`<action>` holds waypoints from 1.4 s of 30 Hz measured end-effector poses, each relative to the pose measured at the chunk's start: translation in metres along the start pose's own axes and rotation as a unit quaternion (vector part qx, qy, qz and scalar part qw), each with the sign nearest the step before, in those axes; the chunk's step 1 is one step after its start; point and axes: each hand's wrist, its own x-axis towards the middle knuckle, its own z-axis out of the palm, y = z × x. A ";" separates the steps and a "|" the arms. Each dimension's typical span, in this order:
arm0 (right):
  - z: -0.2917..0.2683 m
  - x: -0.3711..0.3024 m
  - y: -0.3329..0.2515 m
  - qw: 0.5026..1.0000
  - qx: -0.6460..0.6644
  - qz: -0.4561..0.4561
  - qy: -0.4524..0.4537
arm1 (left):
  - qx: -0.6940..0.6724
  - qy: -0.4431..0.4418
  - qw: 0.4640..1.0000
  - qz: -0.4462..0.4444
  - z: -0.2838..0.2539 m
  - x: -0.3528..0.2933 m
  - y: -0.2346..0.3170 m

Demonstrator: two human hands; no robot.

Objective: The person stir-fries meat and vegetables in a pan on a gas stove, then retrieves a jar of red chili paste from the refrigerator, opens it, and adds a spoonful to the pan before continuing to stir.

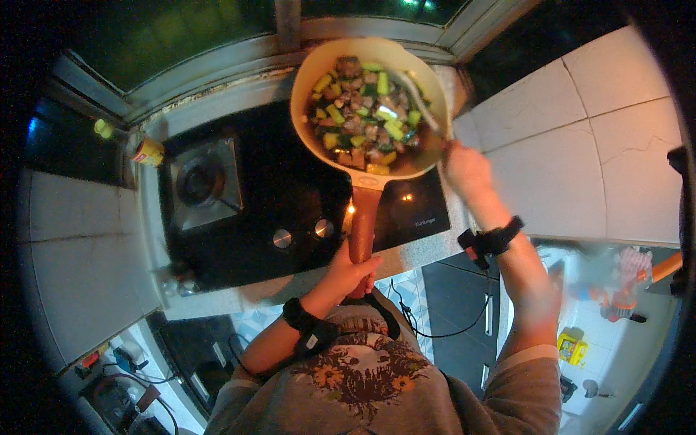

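A cream-coloured frying pan (299, 119) is over the right part of the black stove. In it lie browned meat cubes (349, 69) mixed with chopped green vegetable pieces (394, 129). My left hand (345, 272) is wrapped round the pan's brown handle (366, 217). At the pan's right rim, my right hand (465, 172) grips a pale long-handled stirring utensil (420, 94). Motion blurs the utensil, and its working end cannot be made out clearly among the food. Each wrist wears a black strap.
The stove (261, 159) has a second burner (201, 181) at left and two knobs (323, 228) in front. A small yellow can (149, 152) stands at the left rear corner. Windows (188, 43) rise behind, and a tiled wall (551, 159) bounds the right.
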 end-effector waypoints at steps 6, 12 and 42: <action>0.023 -0.051 -0.020 0.990 0.075 -0.096 0.066 | 0.007 0.013 1.000 -0.009 -0.001 0.002 -0.003; -0.028 -0.114 -0.017 0.986 0.046 -0.156 0.048 | 0.009 0.006 1.000 -0.002 0.000 0.001 0.000; 0.014 -0.016 -0.029 0.990 0.006 -0.129 0.054 | 0.005 0.015 1.000 -0.001 0.001 0.001 -0.002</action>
